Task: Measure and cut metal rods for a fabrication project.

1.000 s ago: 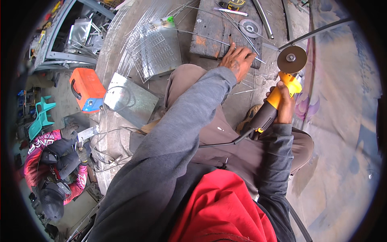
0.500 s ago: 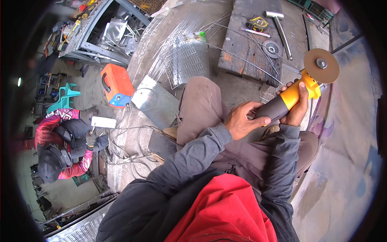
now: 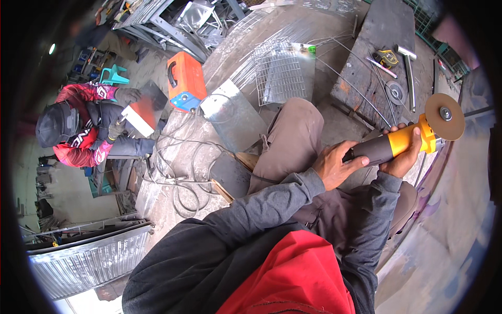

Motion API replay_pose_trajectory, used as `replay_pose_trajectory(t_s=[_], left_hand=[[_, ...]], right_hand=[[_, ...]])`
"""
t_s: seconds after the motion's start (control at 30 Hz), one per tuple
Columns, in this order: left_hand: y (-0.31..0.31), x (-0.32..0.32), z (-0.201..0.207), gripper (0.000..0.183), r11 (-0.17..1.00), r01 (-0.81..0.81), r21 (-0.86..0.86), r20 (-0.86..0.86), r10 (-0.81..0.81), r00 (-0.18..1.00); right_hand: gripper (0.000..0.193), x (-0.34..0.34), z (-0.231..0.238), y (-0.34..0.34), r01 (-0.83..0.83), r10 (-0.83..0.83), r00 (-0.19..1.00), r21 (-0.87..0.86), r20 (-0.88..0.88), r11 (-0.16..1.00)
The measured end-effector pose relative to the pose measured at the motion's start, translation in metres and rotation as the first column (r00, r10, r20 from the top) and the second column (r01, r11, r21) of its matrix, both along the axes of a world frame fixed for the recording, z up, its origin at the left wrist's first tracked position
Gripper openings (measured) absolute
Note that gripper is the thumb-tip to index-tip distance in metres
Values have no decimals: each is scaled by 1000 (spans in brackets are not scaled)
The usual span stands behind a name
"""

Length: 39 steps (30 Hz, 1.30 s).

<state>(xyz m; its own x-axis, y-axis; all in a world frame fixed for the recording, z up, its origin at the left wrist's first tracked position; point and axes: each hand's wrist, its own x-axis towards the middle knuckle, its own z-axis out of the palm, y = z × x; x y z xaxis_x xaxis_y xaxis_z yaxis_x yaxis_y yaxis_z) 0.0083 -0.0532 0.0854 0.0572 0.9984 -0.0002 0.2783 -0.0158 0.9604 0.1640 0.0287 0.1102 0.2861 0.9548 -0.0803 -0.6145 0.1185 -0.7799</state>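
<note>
An angle grinder [image 3: 380, 148] with a yellow and black body lies across both my hands above my lap. Its brown cutting disc [image 3: 444, 116] faces up at the far right end, a nut at its centre. My left hand [image 3: 334, 165] is closed around the black rear end of the body. Farther along, my right hand [image 3: 403, 159] wraps the yellow part near the head from beneath, its thumb on top. Beyond the grinder, a hammer [image 3: 410, 73], a tape measure [image 3: 386, 58], a white pen [image 3: 381, 67] and a loose grey disc [image 3: 396, 92] rest on a dark wooden board [image 3: 361, 68].
An orange machine [image 3: 186, 82] with cables [image 3: 178, 180] stands to the left beside sheet metal [image 3: 234, 118] and wire mesh [image 3: 280, 76]. At far left a co-worker [image 3: 78, 125] in gloves holds a handled panel [image 3: 140, 118]. Metal frames [image 3: 162, 26] stand behind.
My view has swung left, so the scene sits farther right in the picture. The grinder stays in both hands. The co-worker's panel is tilted differently, and their second glove now shows beside it.
</note>
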Motion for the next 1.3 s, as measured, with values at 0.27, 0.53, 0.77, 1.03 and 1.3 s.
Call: replay_pose_trajectory(t_s=[0.27, 0.53, 0.77, 1.03, 1.3], left_hand=[[4, -18, 20, 75, 965, 105, 241, -320, -23, 947], [30, -100, 57, 56, 988, -154, -6, 99, 154, 983], [87, -204, -22, 45, 838, -517, -176, 51, 532, 845], [133, -276, -173, 43, 609, -723, -327, -211, 698, 684], [171, -268, -211, 62, 642, -745, -179, -598, 531, 601]], right_hand=[[39, -27, 11, -7, -138, 138, 990, 5, 15, 990], [63, -28, 35, -10, -773, 755, 494, -180, 432, 609], [51, -1, 22, -10, -590, 666, 440, -365, 602, 720], [50, 8, 5, -8, -525, 680, 227, -501, 697, 688], [51, 9, -1, 3, -481, 713, 177, -573, 678, 664]])
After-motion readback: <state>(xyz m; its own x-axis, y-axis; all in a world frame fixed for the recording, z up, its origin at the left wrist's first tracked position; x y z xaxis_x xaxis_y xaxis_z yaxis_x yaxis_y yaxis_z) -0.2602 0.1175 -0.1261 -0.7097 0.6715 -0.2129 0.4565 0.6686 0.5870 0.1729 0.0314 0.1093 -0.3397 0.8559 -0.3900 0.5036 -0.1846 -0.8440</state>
